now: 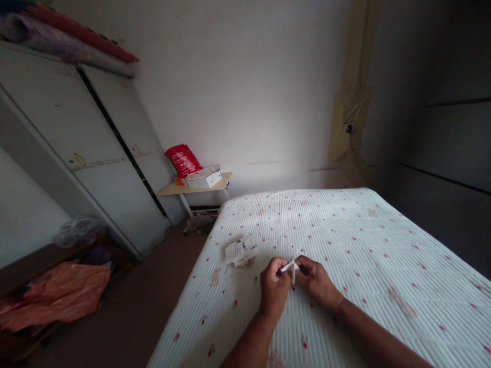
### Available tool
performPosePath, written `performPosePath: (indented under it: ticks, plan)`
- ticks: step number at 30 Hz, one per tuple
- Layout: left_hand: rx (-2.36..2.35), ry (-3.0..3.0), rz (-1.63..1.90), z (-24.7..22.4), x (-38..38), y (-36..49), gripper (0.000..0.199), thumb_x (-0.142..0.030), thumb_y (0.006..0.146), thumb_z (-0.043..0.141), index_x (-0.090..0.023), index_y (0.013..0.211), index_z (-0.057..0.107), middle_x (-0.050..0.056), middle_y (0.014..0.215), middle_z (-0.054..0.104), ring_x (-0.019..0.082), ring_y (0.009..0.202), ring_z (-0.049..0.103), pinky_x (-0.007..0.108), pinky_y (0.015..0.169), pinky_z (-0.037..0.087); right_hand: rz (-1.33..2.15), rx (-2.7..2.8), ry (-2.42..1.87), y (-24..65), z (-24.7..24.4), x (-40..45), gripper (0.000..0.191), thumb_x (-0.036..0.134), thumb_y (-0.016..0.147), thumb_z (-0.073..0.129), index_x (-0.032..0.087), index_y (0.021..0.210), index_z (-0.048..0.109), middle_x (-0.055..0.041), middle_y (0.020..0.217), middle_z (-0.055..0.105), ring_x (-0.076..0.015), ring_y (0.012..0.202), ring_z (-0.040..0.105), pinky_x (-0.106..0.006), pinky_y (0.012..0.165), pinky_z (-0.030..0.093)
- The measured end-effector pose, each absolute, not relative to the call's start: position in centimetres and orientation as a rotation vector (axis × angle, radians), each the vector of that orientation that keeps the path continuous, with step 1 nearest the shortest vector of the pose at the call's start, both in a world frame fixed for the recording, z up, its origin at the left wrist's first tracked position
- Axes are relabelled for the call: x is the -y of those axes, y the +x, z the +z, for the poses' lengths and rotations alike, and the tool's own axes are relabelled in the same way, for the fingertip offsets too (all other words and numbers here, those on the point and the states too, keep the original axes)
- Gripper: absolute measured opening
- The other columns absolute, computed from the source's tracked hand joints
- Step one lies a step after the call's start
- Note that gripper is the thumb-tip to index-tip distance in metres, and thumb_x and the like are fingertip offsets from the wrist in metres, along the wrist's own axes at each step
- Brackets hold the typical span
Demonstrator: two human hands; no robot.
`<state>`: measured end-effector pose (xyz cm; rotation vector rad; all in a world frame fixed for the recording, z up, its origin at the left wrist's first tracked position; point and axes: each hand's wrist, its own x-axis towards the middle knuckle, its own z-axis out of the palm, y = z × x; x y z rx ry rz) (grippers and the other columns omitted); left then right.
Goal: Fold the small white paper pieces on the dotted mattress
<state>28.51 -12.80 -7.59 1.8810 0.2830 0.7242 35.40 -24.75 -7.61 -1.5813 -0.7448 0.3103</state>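
Observation:
A small white folded piece, which looks like paper, is held between my two hands above the bed. My left hand pinches its left end, and my right hand pinches its right end. Part of the piece sticks down between the hands. To the left of my left hand, several printed papers or packets lie in a small pile on the striped, red-dotted bed cover.
Beyond the bed's far left corner stands a small table with a red bag and a white box. Cabinets line the left side. An orange cloth or bag lies low at the left.

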Motion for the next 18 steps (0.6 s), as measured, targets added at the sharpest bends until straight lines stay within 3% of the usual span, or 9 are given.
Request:
performPosePath:
  ticks: [18]
  plan:
    - [-0.303,1.924,0.721,-7.19,12.92,28.32,0.009,-0.015,0.068,0.050,-0.015,0.067,0.059,-0.003,0.060,0.056,0.010,0.058,0.048,0.017,0.056,0.038,0.333,0.759,-1.577,35.84,-8.22,24.59,0.009,0.026,0.074,0.056,0.017,0.072,0.058,0.0006,0.066,0.055,-0.0137,0.064,0.051,-0.025,0.061,0.040]
